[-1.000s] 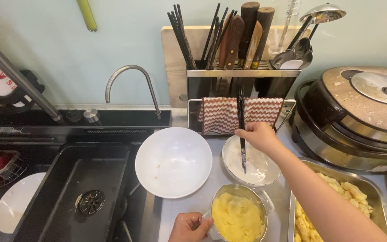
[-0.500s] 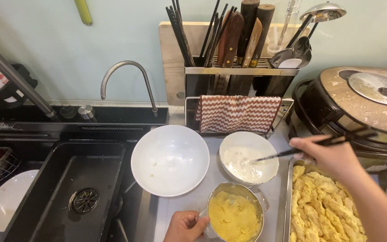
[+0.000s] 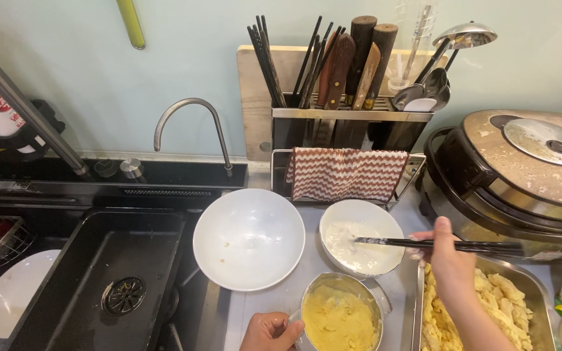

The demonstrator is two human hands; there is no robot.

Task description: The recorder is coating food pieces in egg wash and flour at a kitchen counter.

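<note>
Head view: right hand (image 3: 451,260) grips black chopsticks (image 3: 437,245) over a white bowl (image 3: 361,237); left hand (image 3: 269,331) clasps the metal bowl (image 3: 341,317)

The left hand (image 3: 269,331) is cut off at the bottom edge, its wrist out of view; the metal bowl of yellow batter (image 3: 339,320) loses its near rim there too; the tray (image 3: 533,289) at the bench's right end runs out of frame, partly hidden by the right hand (image 3: 451,260).

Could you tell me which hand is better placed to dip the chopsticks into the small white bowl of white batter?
The right hand, probably: it already grips the black chopsticks, whose tips lie over the small white bowl. The left hand is occupied steadying the metal bowl of yellow mash.
</note>
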